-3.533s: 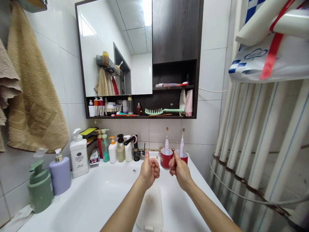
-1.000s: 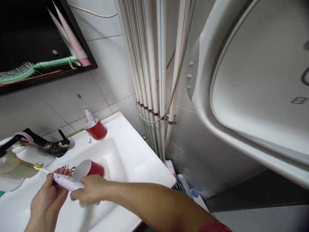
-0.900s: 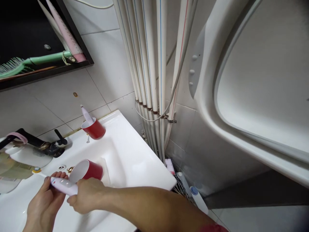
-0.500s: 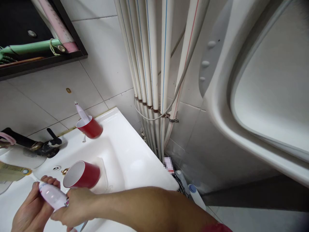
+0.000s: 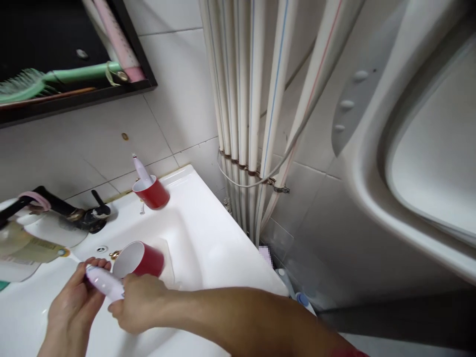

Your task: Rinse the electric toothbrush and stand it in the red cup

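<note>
Over the basin, my right hand (image 5: pixel 143 303) is closed round the lower part of a shiny lilac tube (image 5: pixel 106 282), which looks like a toothpaste tube. My left hand (image 5: pixel 76 297) has its fingers curled about the tube's upper end. Past those fingertips a thin white piece (image 5: pixel 75 256) sticks out; I cannot make out what it is. Just behind the hands, a red cup (image 5: pixel 152 260) with a white inside and gold handle lies tilted in the basin. Another red cup (image 5: pixel 156 193) stands on the rear ledge, holding a lilac toothbrush handle (image 5: pixel 142 169).
A black faucet (image 5: pixel 94 218) rises at the back of the white sink (image 5: pixel 219 233). Left of it is a bottle with a yellowish label (image 5: pixel 40 248). Pipes (image 5: pixel 256 99) run down the corner, and a white appliance (image 5: pixel 366 198) juts in from the right. Above hangs a dark shelf (image 5: pixel 145 84) with a green hairbrush (image 5: pixel 82 74).
The view has turned a little left, so the surroundings sit further right. Both hands stay on the tube. The thin white piece past my left fingers now shows more clearly.
</note>
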`<state>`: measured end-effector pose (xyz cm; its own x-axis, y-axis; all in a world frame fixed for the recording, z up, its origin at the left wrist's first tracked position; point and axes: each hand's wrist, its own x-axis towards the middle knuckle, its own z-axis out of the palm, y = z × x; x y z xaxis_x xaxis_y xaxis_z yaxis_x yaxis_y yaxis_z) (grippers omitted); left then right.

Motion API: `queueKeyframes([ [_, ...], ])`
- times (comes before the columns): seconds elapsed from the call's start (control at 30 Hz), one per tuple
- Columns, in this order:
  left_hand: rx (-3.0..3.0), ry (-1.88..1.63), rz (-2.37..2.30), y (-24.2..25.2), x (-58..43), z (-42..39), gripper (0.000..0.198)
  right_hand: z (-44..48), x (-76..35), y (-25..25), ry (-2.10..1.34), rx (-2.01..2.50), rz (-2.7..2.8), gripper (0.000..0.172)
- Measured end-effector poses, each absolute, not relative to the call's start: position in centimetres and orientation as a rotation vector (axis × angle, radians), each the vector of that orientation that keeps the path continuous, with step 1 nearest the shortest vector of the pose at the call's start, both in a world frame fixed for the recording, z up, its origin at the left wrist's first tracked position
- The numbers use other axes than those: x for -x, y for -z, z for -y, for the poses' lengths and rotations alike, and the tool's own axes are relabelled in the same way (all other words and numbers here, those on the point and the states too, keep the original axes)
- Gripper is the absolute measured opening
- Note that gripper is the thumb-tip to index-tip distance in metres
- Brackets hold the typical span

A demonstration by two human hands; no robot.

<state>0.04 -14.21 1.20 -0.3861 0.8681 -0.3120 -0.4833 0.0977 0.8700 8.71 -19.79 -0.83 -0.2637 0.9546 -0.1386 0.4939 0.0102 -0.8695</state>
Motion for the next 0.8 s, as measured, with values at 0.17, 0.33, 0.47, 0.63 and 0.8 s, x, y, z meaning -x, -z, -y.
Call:
queueKeyframes([
  [0.17, -0.4, -1.495, -1.123, -1.2, 0.4, 14.7, 0.025, 20.2, -8.7, 1.8, -1.387, 1.406, 1.649, 0.029],
  [0.33, -0.393, -1.546, -0.992, 0.1, 1.5, 13.9, 0.021, 19.8, -8.0, 3.2, -1.291, 1.342, 1.748, 0.026],
  [0.47, -0.423, -1.589, -0.93, 0.8, 2.3, 13.3, 0.016, 19.8, -7.8, 2.8, -1.29, 1.267, 1.706, 0.019],
  [0.63, -0.416, -1.584, -0.841, 1.1, 2.6, 13.3, 0.013, 20.3, -7.6, 1.7, -1.532, 1.25, 1.605, 0.016],
  [0.8, -0.394, -1.591, -0.826, 1.1, 2.8, 13.2, 0.01, 20.7, -7.3, 1.1, -1.529, 1.293, 1.599, 0.015],
])
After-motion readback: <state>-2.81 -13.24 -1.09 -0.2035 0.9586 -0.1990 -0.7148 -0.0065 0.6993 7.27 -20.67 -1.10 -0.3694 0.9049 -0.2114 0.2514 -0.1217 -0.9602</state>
